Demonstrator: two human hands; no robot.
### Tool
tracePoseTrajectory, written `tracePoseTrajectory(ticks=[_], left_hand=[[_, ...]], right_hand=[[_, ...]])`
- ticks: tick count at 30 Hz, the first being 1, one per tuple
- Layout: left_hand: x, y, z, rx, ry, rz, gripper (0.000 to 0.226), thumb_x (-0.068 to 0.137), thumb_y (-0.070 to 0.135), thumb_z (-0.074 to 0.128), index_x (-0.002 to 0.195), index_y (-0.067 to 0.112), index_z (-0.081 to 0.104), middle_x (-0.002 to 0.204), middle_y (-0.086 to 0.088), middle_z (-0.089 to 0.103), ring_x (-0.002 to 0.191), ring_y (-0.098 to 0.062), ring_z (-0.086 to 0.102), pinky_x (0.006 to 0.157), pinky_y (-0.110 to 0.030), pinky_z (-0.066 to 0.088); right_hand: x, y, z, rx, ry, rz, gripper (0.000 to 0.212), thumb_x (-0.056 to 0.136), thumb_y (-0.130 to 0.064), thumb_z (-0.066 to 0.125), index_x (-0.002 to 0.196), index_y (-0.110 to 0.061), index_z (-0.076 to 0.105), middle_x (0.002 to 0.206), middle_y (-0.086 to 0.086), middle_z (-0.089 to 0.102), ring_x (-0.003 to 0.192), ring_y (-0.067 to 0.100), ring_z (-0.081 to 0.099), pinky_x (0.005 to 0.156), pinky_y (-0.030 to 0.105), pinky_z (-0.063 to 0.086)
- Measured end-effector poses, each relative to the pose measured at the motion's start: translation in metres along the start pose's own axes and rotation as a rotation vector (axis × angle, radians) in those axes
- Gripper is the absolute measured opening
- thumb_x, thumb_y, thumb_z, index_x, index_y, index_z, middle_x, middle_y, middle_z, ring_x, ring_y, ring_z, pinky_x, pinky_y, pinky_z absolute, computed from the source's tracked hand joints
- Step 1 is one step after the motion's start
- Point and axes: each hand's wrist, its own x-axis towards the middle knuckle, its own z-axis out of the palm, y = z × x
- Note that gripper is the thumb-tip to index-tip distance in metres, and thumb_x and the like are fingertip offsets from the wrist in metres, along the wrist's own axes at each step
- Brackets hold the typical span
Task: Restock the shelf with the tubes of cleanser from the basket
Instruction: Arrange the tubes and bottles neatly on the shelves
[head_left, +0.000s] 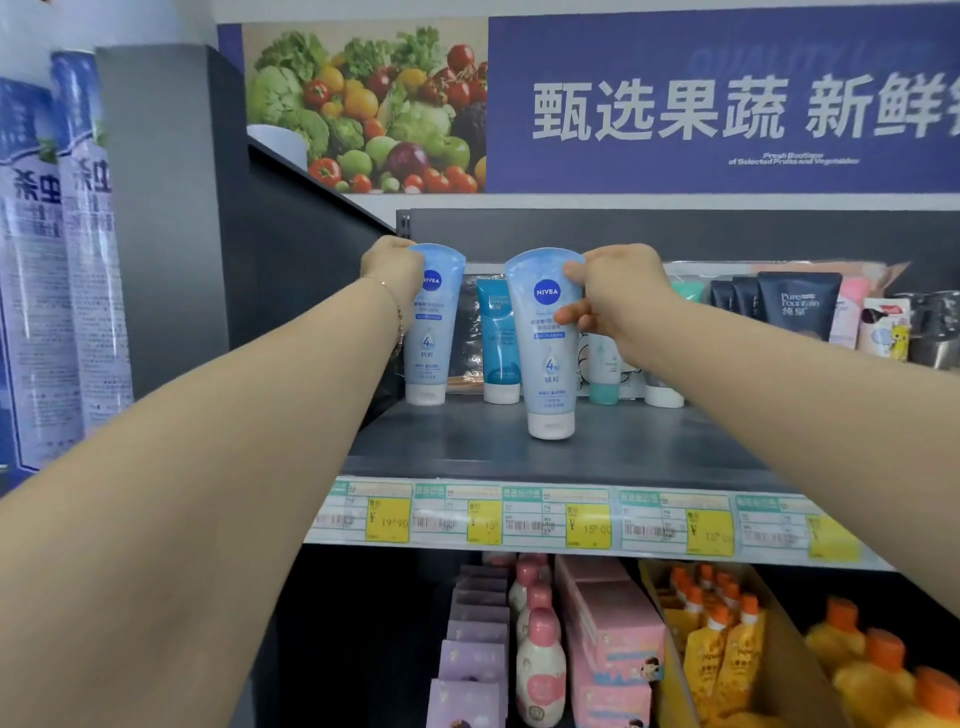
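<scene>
Left hand (392, 270) grasps the rear tube (434, 332), ten o'clock of the front tube (550, 364) pinched by right hand (610, 299), each held high, apparently to stand cap-down on the shelf (467, 447).

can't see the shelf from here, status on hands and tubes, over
Left grip holding top of left tube, right grip holding top of front tube. Both tubes cap down on shelf. Front tube stands ahead of teal tube; nothing blocking.

nivea on both pale blue tubes (551, 343), pure fountain on dark tube (799, 304)
</scene>
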Motion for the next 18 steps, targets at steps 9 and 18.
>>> tracePoseTrajectory(ticks=[9, 18], left_hand=[[0.015, -0.022, 0.009, 0.054, -0.033, 0.009, 0.023, 0.091, 0.005, 0.041, 0.08, 0.022, 0.053, 0.094, -0.008, 0.062, 0.075, -0.021, 0.059, 0.061, -0.028, 0.049], [0.026, -0.029, 0.012, 0.081, -0.037, 0.0, 0.027, 0.093, 0.003, 0.039, 0.078, 0.021, 0.051, 0.091, -0.008, 0.061, 0.072, -0.021, 0.058, 0.051, -0.022, 0.041]], right_hand=[[0.013, 0.008, 0.01, 0.008, 0.006, -0.01, 0.005, 0.098, -0.012, 0.052, 0.097, -0.013, 0.057, 0.104, 0.018, 0.067, 0.039, 0.013, 0.058, 0.051, 0.025, 0.043], [0.028, 0.016, 0.02, 0.038, 0.014, -0.034, 0.011, 0.098, -0.016, 0.053, 0.108, -0.012, 0.055, 0.098, 0.014, 0.068, 0.04, 0.013, 0.059, 0.052, 0.026, 0.045]])
